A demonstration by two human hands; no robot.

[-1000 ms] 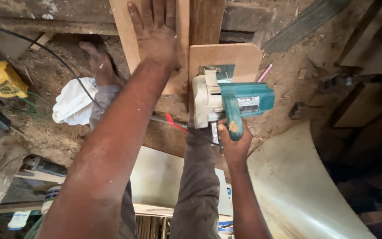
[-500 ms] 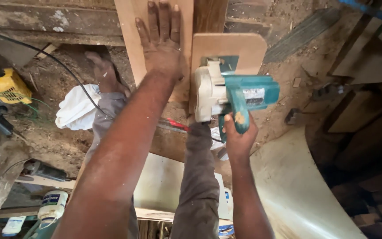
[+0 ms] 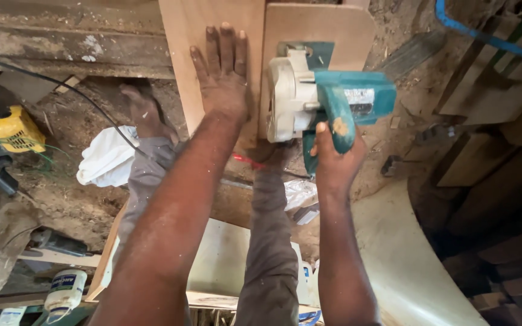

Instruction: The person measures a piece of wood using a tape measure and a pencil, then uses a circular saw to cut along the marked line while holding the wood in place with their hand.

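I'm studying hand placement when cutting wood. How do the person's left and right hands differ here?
The left hand lies flat, fingers spread, palm down on the plywood board; the right hand is curled in a fist around the handle of the teal circular saw. The left reaches further up the board; the right sits nearer the body. Both are bare and dusty.

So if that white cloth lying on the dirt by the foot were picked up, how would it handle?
The white cloth lies crumpled in soft folds, so it would probably hang limp and sag rather than hold shape. It looks thin, so likely light. A black cable runs across its edge and might snag or drag along. Neither the left hand nor the right hand is near it.
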